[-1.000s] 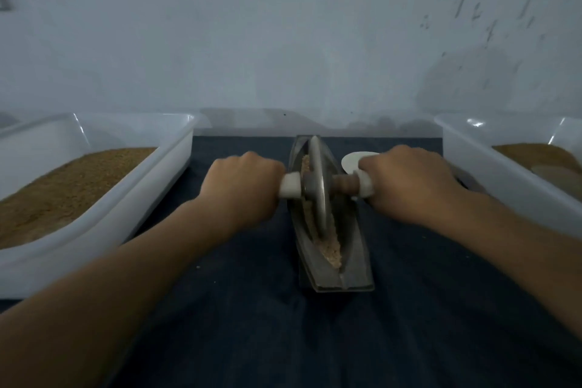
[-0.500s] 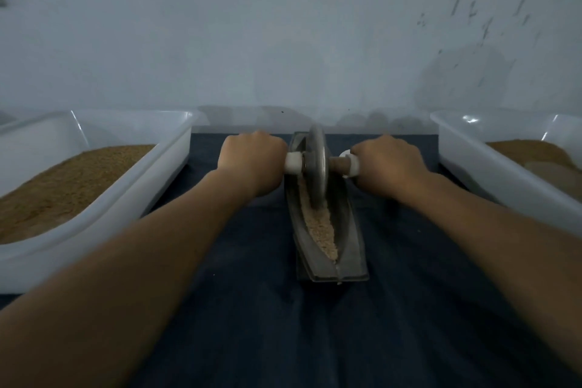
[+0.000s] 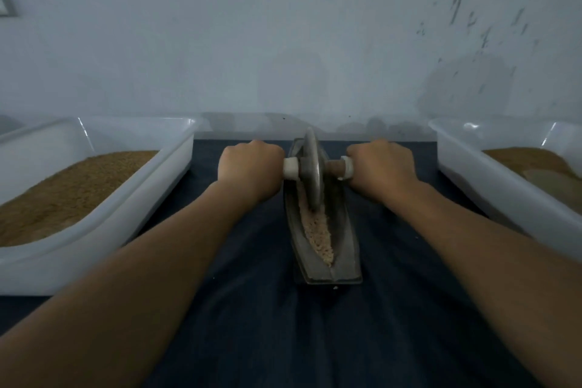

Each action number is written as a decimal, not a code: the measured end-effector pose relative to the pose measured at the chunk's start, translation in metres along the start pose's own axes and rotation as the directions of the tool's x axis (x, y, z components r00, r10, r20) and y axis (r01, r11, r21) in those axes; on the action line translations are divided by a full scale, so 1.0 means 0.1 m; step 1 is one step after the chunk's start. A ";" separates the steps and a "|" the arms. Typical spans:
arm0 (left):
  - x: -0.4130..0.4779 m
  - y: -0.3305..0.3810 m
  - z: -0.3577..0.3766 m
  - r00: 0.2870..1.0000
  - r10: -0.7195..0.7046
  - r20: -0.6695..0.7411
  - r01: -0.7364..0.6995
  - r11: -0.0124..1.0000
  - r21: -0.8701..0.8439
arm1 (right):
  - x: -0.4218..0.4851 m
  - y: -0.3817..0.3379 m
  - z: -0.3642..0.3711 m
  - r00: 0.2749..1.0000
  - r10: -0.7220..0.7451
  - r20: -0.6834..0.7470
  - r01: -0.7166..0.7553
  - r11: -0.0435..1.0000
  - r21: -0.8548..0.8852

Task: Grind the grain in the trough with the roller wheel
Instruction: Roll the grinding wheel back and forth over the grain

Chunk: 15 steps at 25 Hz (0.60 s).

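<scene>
A narrow boat-shaped metal trough [image 3: 346,246] lies lengthwise on the dark cloth, its channel holding pale crushed grain [image 3: 318,233]. A grey roller wheel [image 3: 311,170] stands upright in the channel near the trough's far end. Its axle sticks out on both sides with white collars. My left hand [image 3: 250,167] is closed around the left handle, and my right hand [image 3: 382,167] around the right one. Both arms stretch forward. The grain under the wheel is hidden.
A white plastic tub [image 3: 126,208] with brown grain stands at the left. Another white tub [image 3: 491,195] with brown grain and a grey patch stands at the right. A pale wall rises right behind the trough. Dark cloth [image 3: 283,340] covers the table.
The wheel rolled from the trough's middle to its far end, with both hands pushing away from me. More grain now shows in the near part of the channel.
</scene>
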State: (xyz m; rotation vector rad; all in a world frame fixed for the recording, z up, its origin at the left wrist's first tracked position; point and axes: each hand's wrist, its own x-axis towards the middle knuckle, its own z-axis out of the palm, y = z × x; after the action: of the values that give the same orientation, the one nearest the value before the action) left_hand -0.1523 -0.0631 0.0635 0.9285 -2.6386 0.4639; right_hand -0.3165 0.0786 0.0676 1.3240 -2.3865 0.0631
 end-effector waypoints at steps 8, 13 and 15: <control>-0.56 -0.22 -0.08 0.909 0.286 -0.303 -0.263 0.958 0.114 | -0.63 0.25 0.00 0.887 -0.229 -0.400 0.167 0.969 -0.184; -0.14 -0.13 0.04 0.997 0.054 -0.056 -0.054 0.999 -0.003 | -0.15 0.11 0.06 0.992 -0.052 -0.117 0.046 0.998 -0.051; -0.03 -0.10 -0.01 0.999 0.038 0.010 -0.038 0.999 -0.010 | -0.06 0.10 0.04 0.999 -0.021 -0.050 0.021 1.000 -0.018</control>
State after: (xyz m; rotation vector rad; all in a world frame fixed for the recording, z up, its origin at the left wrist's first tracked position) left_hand -0.1435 -0.0683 0.0647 0.8811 -2.6691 0.4563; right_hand -0.3232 0.0880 0.0637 1.3239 -2.3260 0.0686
